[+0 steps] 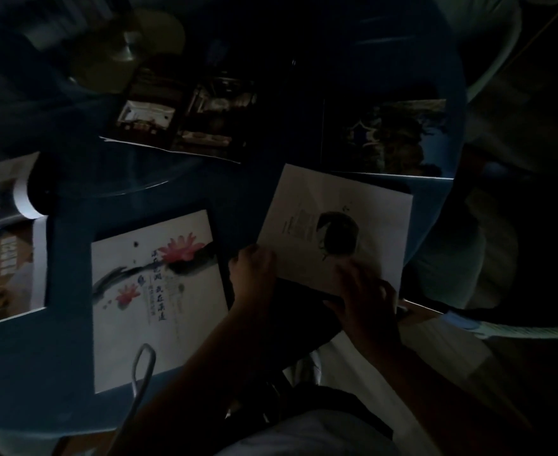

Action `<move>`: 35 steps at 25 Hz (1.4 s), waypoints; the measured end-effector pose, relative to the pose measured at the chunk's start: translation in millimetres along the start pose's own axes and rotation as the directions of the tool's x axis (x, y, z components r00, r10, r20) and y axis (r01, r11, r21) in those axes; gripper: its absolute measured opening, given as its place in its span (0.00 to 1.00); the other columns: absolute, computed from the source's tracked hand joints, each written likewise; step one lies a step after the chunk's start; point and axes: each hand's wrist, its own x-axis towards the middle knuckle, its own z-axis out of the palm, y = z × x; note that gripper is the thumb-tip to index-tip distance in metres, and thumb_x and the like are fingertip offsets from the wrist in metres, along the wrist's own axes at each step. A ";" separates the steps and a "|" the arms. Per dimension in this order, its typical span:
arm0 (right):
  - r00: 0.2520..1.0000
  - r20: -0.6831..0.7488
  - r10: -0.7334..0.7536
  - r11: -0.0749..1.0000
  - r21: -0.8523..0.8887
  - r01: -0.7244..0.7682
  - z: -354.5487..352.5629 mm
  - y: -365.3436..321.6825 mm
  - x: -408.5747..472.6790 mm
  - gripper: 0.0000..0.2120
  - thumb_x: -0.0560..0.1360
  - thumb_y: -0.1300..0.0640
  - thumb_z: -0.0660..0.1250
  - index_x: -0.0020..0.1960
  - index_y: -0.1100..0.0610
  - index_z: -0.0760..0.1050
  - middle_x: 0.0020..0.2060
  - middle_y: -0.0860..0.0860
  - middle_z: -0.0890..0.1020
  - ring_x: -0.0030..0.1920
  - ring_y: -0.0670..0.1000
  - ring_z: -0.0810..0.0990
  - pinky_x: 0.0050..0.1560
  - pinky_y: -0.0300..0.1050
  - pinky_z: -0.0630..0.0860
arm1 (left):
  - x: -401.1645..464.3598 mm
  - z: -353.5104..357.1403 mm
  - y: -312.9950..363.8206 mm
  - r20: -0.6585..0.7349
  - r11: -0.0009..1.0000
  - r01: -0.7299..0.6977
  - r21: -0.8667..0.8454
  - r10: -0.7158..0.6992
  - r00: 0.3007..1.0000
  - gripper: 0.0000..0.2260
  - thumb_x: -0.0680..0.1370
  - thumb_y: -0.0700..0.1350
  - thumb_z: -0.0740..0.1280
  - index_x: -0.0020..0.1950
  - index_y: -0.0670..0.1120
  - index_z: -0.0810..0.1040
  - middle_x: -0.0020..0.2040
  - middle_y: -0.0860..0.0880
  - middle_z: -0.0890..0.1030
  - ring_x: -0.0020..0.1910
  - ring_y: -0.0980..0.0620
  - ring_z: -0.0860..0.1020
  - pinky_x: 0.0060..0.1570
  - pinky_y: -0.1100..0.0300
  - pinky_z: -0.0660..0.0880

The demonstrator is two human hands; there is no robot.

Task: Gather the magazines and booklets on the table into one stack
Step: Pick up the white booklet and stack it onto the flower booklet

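The scene is dim. A white booklet with a dark round picture (353, 212) lies at the table's near right. My left hand (254, 271) grips its near left corner. My right hand (366, 291) rests with spread fingers on its near edge. To its left lies a white booklet with red flowers and dark lettering (159, 291). An open magazine with curled pages (7, 238) sits at the far left. A dark photo magazine (185, 113) lies further back, and a dark blue-toned magazine (389, 136) lies at the back right.
The table has a blue surface (66, 357) with a curved right edge. A pale round object (129, 54) stands at the back left. A metal loop (144, 366) juts up near the front edge. A pale chair (488, 60) stands to the right.
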 end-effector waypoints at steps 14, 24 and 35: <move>0.984 -0.159 -0.076 0.978 0.179 0.104 -99.3 -6.6 31.6 0.17 0.79 0.59 0.60 0.67 0.57 0.73 0.60 0.58 0.81 0.57 0.60 0.81 0.55 0.60 0.76 | -35.2 -68.8 62.2 0.113 0.851 -0.113 -0.513 0.198 0.974 0.09 0.82 0.47 0.62 0.55 0.48 0.81 0.48 0.46 0.84 0.42 0.50 0.84 0.40 0.56 0.82; 0.975 -0.153 0.159 0.743 0.669 -0.016 -204.0 -71.7 80.4 0.08 0.76 0.53 0.68 0.53 0.54 0.80 0.38 0.47 0.83 0.43 0.52 0.82 0.44 0.48 0.76 | -18.7 -121.2 -6.4 0.019 0.789 -0.240 -0.566 0.304 0.953 0.09 0.82 0.49 0.62 0.51 0.56 0.83 0.48 0.51 0.86 0.50 0.52 0.83 0.52 0.51 0.79; 0.840 0.495 0.223 0.088 0.848 -0.523 -72.8 -202.2 81.2 0.11 0.79 0.58 0.63 0.59 0.50 0.79 0.52 0.54 0.84 0.50 0.56 0.83 0.46 0.51 0.78 | 15.6 -215.5 -135.0 -0.260 0.843 -0.066 -0.534 -0.089 0.962 0.03 0.78 0.48 0.69 0.50 0.53 0.81 0.44 0.49 0.84 0.42 0.50 0.83 0.38 0.52 0.82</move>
